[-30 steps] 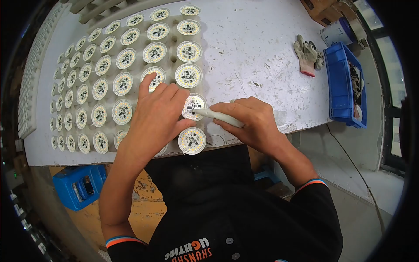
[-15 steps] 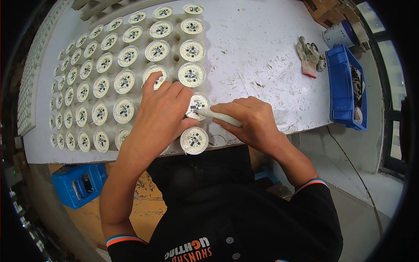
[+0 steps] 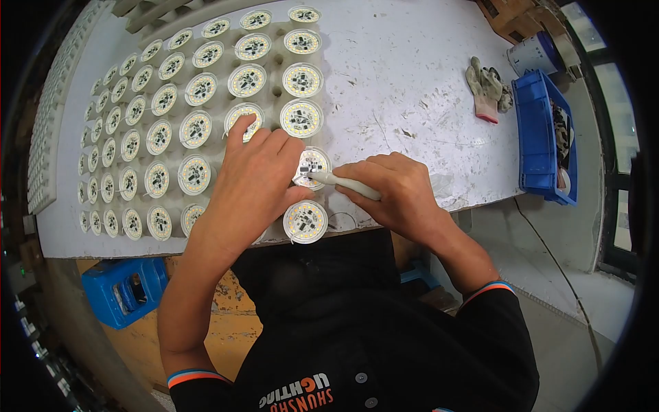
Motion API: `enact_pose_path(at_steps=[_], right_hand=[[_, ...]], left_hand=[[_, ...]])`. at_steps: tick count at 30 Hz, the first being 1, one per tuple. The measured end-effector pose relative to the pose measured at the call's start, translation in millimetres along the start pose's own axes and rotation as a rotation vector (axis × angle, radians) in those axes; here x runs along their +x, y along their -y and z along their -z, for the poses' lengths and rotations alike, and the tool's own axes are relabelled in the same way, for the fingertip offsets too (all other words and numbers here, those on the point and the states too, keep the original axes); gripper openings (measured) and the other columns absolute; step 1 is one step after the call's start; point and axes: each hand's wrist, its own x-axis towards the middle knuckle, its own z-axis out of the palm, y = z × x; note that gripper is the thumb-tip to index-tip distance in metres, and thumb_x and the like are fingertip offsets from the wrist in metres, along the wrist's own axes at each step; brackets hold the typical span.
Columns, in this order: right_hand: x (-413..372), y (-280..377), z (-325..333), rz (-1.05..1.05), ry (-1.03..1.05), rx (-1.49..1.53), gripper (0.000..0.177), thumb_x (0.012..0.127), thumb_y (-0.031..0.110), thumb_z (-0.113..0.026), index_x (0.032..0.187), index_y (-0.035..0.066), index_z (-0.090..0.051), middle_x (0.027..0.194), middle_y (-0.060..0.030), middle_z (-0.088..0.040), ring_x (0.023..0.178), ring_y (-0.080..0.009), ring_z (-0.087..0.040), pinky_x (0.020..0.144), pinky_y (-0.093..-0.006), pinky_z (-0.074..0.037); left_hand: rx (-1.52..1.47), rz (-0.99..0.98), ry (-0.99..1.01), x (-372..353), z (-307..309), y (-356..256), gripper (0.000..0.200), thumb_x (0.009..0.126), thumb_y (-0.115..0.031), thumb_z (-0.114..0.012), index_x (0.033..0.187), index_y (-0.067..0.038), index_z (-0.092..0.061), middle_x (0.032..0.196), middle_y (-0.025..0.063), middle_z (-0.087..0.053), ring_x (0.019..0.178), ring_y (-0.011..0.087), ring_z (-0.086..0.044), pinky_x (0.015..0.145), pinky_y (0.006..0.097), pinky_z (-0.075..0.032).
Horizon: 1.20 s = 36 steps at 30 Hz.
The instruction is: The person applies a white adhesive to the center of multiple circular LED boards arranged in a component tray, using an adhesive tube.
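Observation:
My right hand (image 3: 392,192) grips a white pen-shaped tool (image 3: 343,182) whose tip rests on a round LED lamp board (image 3: 311,165) near the table's front edge. My left hand (image 3: 250,180) lies flat, fingers spread, over the tray of lamps (image 3: 268,41), with its fingertips steadying that same board from the left. Another LED board (image 3: 305,221) sits just below, at the front edge, uncovered.
Several rows of round LED boards fill the white tray up to the back left. A pair of grey work gloves (image 3: 485,86) lies at the right, beside a blue bin (image 3: 542,137). A white foam tray (image 3: 51,137) stands at the left. A blue box (image 3: 123,288) sits below the table.
Both hands stay on the same board; the view has shifted slightly and the tool tip has barely moved.

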Motion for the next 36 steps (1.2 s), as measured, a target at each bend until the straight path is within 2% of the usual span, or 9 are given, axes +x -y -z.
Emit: enact_pose_path(at_steps=[10, 13, 15, 19, 20, 29, 36], right_hand=[[0, 1, 1, -0.086, 0.072, 0.056, 0.019, 0.077, 0.011, -0.077, 0.096, 0.010, -0.073, 0.083, -0.0095, -0.070, 0.075, -0.0288, -0.068, 0.068, -0.0360, -0.054], [-1, 1, 2, -0.134, 0.050, 0.178, 0.018, 0.080, 0.012, -0.075, 0.098, 0.009, -0.072, 0.084, -0.0095, -0.071, 0.074, -0.0269, -0.068, 0.067, -0.0347, -0.054], [-1, 4, 7, -0.176, 0.004, 0.343, 0.016, 0.083, 0.014, -0.072, 0.099, 0.008, -0.072, 0.086, -0.0098, -0.071, 0.073, -0.0265, -0.068, 0.065, -0.0343, -0.053], [-8, 1, 15, -0.267, -0.110, 0.556, 0.019, 0.089, 0.010, -0.068, 0.106, 0.004, -0.070, 0.094, -0.0094, -0.072, 0.078, -0.0165, -0.067, 0.070, -0.0287, -0.052], [-8, 0, 17, -0.293, -0.112, 0.562, 0.019, 0.089, 0.010, -0.068, 0.107, 0.003, -0.070, 0.095, -0.0090, -0.071, 0.079, -0.0146, -0.067, 0.070, -0.0278, -0.052], [-17, -8, 18, -0.332, -0.101, 0.575, 0.020, 0.090, 0.011, -0.068, 0.107, 0.002, -0.070, 0.097, -0.0085, -0.071, 0.081, -0.0129, -0.065, 0.073, -0.0273, -0.051], [-20, -13, 17, -0.342, -0.138, 0.577, 0.020, 0.089, 0.012, -0.068, 0.107, 0.002, -0.070, 0.096, -0.0083, -0.072, 0.081, -0.0123, -0.065, 0.072, -0.0266, -0.051]], left_hand=[[-0.013, 0.003, 0.005, 0, 1, -1, 0.045, 0.063, -0.023, -0.085, 0.094, -0.004, -0.059, 0.090, 0.0092, -0.061, 0.093, 0.0257, -0.061, 0.106, 0.0486, -0.033], [-0.013, 0.037, 0.031, -1, 3, -2, 0.052, 0.063, -0.020, -0.086, 0.108, -0.008, -0.062, 0.092, 0.0066, -0.061, 0.098, 0.0249, -0.060, 0.111, 0.0480, -0.028], [-0.057, 0.017, 0.003, -2, 11, 1, 0.049, 0.066, -0.019, -0.084, 0.108, -0.008, -0.063, 0.089, 0.0062, -0.061, 0.095, 0.0248, -0.060, 0.105, 0.0459, -0.033], [-0.091, 0.064, -0.115, 8, 30, 18, 0.038, 0.073, -0.013, -0.079, 0.107, -0.007, -0.065, 0.083, 0.0053, -0.059, 0.088, 0.0254, -0.059, 0.089, 0.0409, -0.041], [-0.132, 0.075, -0.165, 14, 32, 20, 0.026, 0.076, -0.010, -0.075, 0.101, -0.007, -0.066, 0.080, 0.0055, -0.060, 0.085, 0.0261, -0.058, 0.080, 0.0390, -0.042], [-0.058, -0.111, -0.078, 52, 7, 30, 0.016, 0.075, -0.010, -0.073, 0.090, -0.007, -0.067, 0.089, 0.0064, -0.060, 0.091, 0.0266, -0.057, 0.089, 0.0410, -0.041], [-0.071, -0.107, 0.071, 63, 1, 29, 0.011, 0.075, -0.011, -0.072, 0.085, -0.007, -0.068, 0.088, 0.0057, -0.059, 0.096, 0.0255, -0.055, 0.092, 0.0403, -0.040]])
